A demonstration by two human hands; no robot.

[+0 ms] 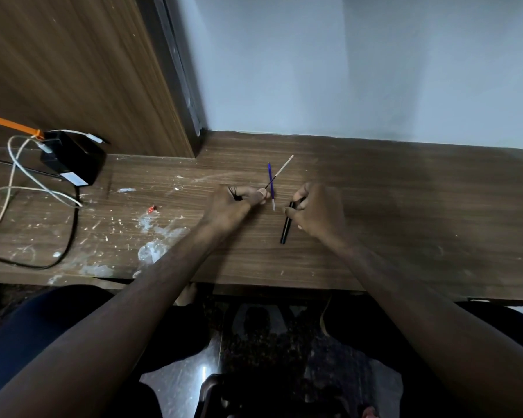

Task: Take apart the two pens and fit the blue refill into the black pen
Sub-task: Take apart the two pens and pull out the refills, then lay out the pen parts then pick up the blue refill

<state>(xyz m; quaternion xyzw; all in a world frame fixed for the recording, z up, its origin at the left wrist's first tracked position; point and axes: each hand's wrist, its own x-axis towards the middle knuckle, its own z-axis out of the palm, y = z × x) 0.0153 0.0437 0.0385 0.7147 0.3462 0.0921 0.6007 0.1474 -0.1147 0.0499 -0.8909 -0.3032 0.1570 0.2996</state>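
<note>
My left hand (236, 203) pinches the dark tip end of a thin pale refill (281, 170) that slants up and to the right over the desk. A blue refill (271, 184) lies on the wooden desk (405, 212) just right of that hand, crossing under the pale refill. My right hand (317, 212) grips the top of a black pen barrel (286, 226), whose lower end points toward me and rests near the desk. The two hands are a short way apart.
A black adapter box (73, 158) with white cables (21, 182) and a black cable (61, 251) sits at the far left. White paint stains (154, 248) and a small red scrap (151, 209) mark the desk left of my arms. A wall (344, 70) backs the desk.
</note>
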